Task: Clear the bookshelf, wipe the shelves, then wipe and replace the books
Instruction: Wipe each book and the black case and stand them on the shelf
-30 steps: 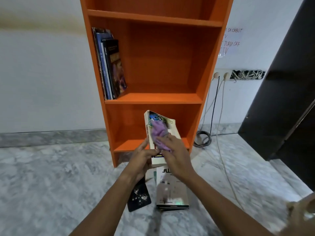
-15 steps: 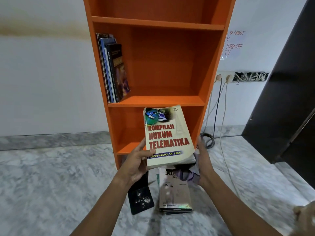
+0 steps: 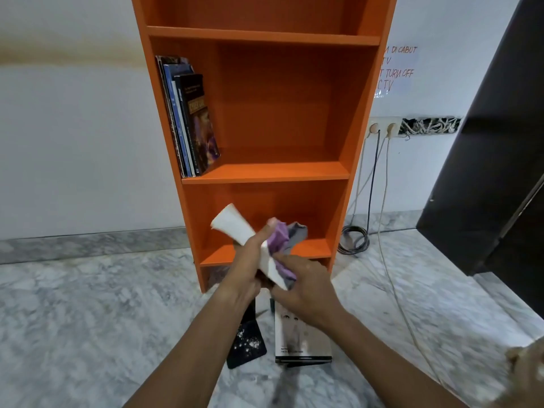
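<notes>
Frame centre, before the orange bookshelf's (image 3: 265,173) bottom shelf: left hand (image 3: 244,269) grips the tilted book (image 3: 232,226), page edges showing. Right hand (image 3: 303,287) clutches the purple cloth (image 3: 279,237) against the book's right side.

We show two bare forearms, slim and long, uncovered right down to the picture's lower edge. Our left hand (image 3: 244,272) and right hand (image 3: 303,293) are bare as well; blur softens the fingers' finer detail.
</notes>
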### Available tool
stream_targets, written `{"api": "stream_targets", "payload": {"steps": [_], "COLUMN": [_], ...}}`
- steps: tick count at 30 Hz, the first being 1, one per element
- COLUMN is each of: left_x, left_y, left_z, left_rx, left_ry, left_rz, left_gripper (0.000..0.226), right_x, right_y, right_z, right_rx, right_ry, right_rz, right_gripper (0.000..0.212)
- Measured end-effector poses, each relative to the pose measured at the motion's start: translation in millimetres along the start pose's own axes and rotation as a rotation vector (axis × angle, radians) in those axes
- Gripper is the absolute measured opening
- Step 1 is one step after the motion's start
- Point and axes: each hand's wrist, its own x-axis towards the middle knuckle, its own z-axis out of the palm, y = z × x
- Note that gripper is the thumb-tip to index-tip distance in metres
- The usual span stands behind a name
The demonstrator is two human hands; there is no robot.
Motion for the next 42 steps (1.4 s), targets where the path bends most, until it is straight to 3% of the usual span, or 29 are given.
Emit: {"api": "stream_targets", "payload": {"steps": [2, 4, 7, 11, 14, 18, 20, 22, 24, 26, 28, 31, 33, 36, 38, 40, 42], "left_x": [0, -2, -11, -26, -32, -31, -30, -29, -24, -20, -16, -14, -7, -10, -20, -23, -20], "left_y": [-3, -4, 0, -2, -1, 4, 11, 18, 24, 29, 36, 53, 59, 49, 41, 41, 50], "left_z": [-9, -14, -12, -3, 5, 1, -5, -11, -19, -27, -30, -20, -24, -21, 3, 31, 44], "left_rx": [-0.080, -0.196, -0.317, -0.420, -0.382, -0.351, -0.340, -0.352, -0.377, -0.393, -0.373, -0.180, 0.122, 0.574, 0.723, 0.641, 0.537], "left_ry": [0.037, 0.040, -0.108, -0.276, -0.304, -0.245, -0.239, -0.253, -0.256, -0.269, -0.266, -0.172, 0.115, 0.596, 0.576, 0.416, 0.433], "left_rz": [0.020, 0.040, 0.059, 0.008, 0.044, 0.108, 0.123, 0.117, 0.095, 0.072, 0.064, 0.091, 0.182, 0.291, 0.361, 0.332, 0.317], "left_gripper": [0.059, 0.056, 0.055, 0.048, 0.043, 0.041, 0.043, 0.043, 0.044, 0.048, 0.051, 0.047, 0.043, 0.061, 0.058, 0.069, 0.074], "right_x": [-5, -4, 14, 63, 99, 107, 94, 73, 51, 35, 31, 41, 48, 48, 47, 49, 52], "right_y": [-3, -10, -20, -27, -25, -7, 5, 19, 28, 27, 24, 16, 7, -10, -16, -18, -18], "right_z": [8, 6, 0, -11, -21, -31, -35, -35, -35, -42, -47, -56, -49, -35, -21, -9, -3], "right_rx": [-0.176, -0.196, -0.006, -0.126, -0.089, 0.006, 0.158, 0.502, 0.873, 1.172, 1.268, 1.082, 0.925, 0.441, 0.139, 0.066, 0.043], "right_ry": [-0.005, -0.051, -0.119, 0.015, 0.065, 0.098, 0.055, -0.031, -0.140, -0.282, -0.425, -0.399, -0.262, 0.001, 0.168, 0.292, 0.353], "right_rz": [-0.122, -0.152, -0.113, -0.192, -0.090, 0.229, 0.462, 0.627, 0.660, 0.711, 0.685, 0.572, 0.498, 0.335, 0.240, 0.115, 0.011], "right_gripper": [0.059, 0.060, 0.050, 0.031, 0.036, 0.031, 0.037, 0.048, 0.049, 0.064, 0.075, 0.059, 0.045, 0.024, 0.021, 0.015, 0.012]}}
